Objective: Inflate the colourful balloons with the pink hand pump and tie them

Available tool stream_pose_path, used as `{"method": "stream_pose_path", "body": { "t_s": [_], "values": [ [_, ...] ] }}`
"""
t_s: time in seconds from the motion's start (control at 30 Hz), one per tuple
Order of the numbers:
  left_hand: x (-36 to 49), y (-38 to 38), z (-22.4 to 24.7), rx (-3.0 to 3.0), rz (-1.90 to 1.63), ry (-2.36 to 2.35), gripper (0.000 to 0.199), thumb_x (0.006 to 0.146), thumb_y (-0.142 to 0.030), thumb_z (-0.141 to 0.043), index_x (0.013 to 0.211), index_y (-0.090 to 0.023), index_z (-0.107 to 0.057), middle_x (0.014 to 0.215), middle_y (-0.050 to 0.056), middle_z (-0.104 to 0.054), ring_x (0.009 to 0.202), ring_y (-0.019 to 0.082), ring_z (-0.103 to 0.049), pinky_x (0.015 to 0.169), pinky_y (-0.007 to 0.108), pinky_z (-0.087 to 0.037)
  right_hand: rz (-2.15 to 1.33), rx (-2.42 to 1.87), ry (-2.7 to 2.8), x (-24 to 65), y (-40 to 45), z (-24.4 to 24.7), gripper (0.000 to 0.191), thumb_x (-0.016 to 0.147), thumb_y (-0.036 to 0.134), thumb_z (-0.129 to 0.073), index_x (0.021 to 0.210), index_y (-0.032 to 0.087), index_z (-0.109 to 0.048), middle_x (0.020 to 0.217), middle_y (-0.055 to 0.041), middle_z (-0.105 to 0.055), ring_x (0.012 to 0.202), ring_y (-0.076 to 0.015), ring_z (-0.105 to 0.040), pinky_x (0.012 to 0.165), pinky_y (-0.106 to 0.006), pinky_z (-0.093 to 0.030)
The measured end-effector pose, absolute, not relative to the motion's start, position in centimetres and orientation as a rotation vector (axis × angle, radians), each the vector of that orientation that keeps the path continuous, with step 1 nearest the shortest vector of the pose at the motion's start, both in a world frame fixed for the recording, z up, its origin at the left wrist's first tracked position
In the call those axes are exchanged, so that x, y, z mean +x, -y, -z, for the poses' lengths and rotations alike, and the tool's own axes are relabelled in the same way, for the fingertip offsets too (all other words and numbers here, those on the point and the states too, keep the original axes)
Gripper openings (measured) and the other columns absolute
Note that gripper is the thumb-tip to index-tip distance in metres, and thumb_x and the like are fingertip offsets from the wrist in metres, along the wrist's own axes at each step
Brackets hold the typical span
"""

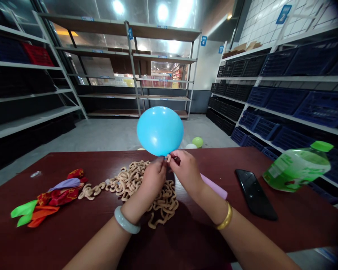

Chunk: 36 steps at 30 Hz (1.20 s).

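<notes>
An inflated blue balloon stands upright above the table, its neck pointing down. My left hand is closed on the neck of the balloon. Just to its right, my right hand pinches a small tan curled piece against the neck. Beneath and around my hands lies a heap of tan curled pieces, with a thin line of them trailing left. Deflated balloons in green, orange, red and purple lie at the left end of that line. My fingers partly hide the balloon's neck.
On the dark red table are a pink tube, partly behind my right arm, a black phone and a green bottle. A green balloon lies on the floor beyond. Shelves with crates stand left and right.
</notes>
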<state>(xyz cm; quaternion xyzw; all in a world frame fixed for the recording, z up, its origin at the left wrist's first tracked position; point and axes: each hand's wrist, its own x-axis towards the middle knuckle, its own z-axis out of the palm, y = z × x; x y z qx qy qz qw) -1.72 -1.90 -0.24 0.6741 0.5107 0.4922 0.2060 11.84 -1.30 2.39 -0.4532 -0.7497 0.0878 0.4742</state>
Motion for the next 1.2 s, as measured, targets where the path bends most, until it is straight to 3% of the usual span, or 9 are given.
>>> {"method": "stream_pose_path", "body": {
  "t_s": [0.23, 0.37, 0.5, 0.7, 0.9, 1.03, 1.2],
  "values": [
    [-1.7, 1.9, 0.3, 2.056, -1.233, -1.683, 0.024, 0.095, -0.028, -0.039, 0.078, -0.02, -0.054, 0.074, 0.009, -0.064, 0.065, 0.021, -0.055, 0.064, 0.032, -0.036, -0.302, -1.116, 1.815, 11.8, 1.3, -2.4, 0.013, 0.089, 0.013, -0.063, 0.079, 0.019, -0.069, 0.081, -0.005, -0.072, 0.076, -0.0198, -0.063, 0.07, -0.029, -0.042],
    [-1.5, 2.2, 0.2, 2.063, -1.255, -1.719, 0.025, 0.096, -0.028, -0.038, 0.078, -0.02, -0.053, 0.075, 0.009, -0.065, 0.065, 0.02, -0.056, 0.063, 0.032, -0.037, -0.485, -1.13, 1.68, 11.8, 0.8, -1.8, 0.003, 0.086, 0.019, -0.066, 0.084, 0.019, -0.068, 0.082, -0.0041, -0.073, 0.07, -0.0184, -0.064, 0.065, -0.028, -0.046],
    [-1.4, 2.3, 0.2, 2.032, -1.333, -1.684, 0.03, 0.098, -0.034, -0.038, 0.073, -0.021, -0.049, 0.069, 0.006, -0.061, 0.063, 0.019, -0.055, 0.062, 0.031, -0.037, -0.733, -1.021, 1.582, 11.6, 0.4, -1.2, 0.009, 0.087, 0.026, -0.066, 0.083, 0.019, -0.07, 0.077, -0.0023, -0.073, 0.066, -0.0177, -0.065, 0.062, -0.028, -0.05],
    [-1.5, 2.2, 0.2, 1.921, -1.366, -1.58, 0.026, 0.097, -0.032, -0.038, 0.078, -0.02, -0.052, 0.074, 0.006, -0.063, 0.066, 0.019, -0.055, 0.064, 0.031, -0.039, -0.323, -0.82, 1.696, 11.6, 1.1, -1.0, 0.015, 0.091, 0.016, -0.059, 0.086, 0.019, -0.073, 0.088, -0.0057, -0.074, 0.083, -0.0204, -0.066, 0.079, -0.033, -0.051],
    [-1.6, 2.3, 0.2, 1.885, -1.399, -1.56, 0.025, 0.096, -0.031, -0.039, 0.079, -0.02, -0.052, 0.074, 0.006, -0.063, 0.068, 0.019, -0.057, 0.064, 0.031, -0.039, -0.315, -0.786, 1.73, 11.6, 1.4, -1.1, 0.016, 0.094, 0.019, -0.058, 0.087, 0.021, -0.072, 0.089, -0.0054, -0.073, 0.085, -0.0196, -0.066, 0.079, -0.032, -0.05],
    [-1.5, 2.5, 0.1, 1.961, -1.432, -1.617, 0.029, 0.098, -0.031, -0.037, 0.074, -0.021, -0.049, 0.069, 0.005, -0.06, 0.064, 0.018, -0.056, 0.062, 0.03, -0.037, -0.438, -0.936, 1.591, 11.4, 1.4, -1.5, 0.004, 0.084, 0.022, -0.069, 0.082, 0.02, -0.071, 0.081, -0.0025, -0.073, 0.076, -0.0187, -0.065, 0.073, -0.03, -0.049],
    [-1.6, 2.6, 0.0, 2.181, -1.32, -1.762, 0.026, 0.097, -0.024, -0.039, 0.077, -0.02, -0.053, 0.07, 0.007, -0.062, 0.064, 0.02, -0.057, 0.061, 0.03, -0.036, -0.776, -0.959, 1.52, 11.5, 0.8, -1.7, 0.01, 0.079, 0.029, -0.071, 0.081, 0.02, -0.076, 0.078, -0.0023, -0.075, 0.071, -0.0183, -0.064, 0.071, -0.03, -0.048]
  ]
}}
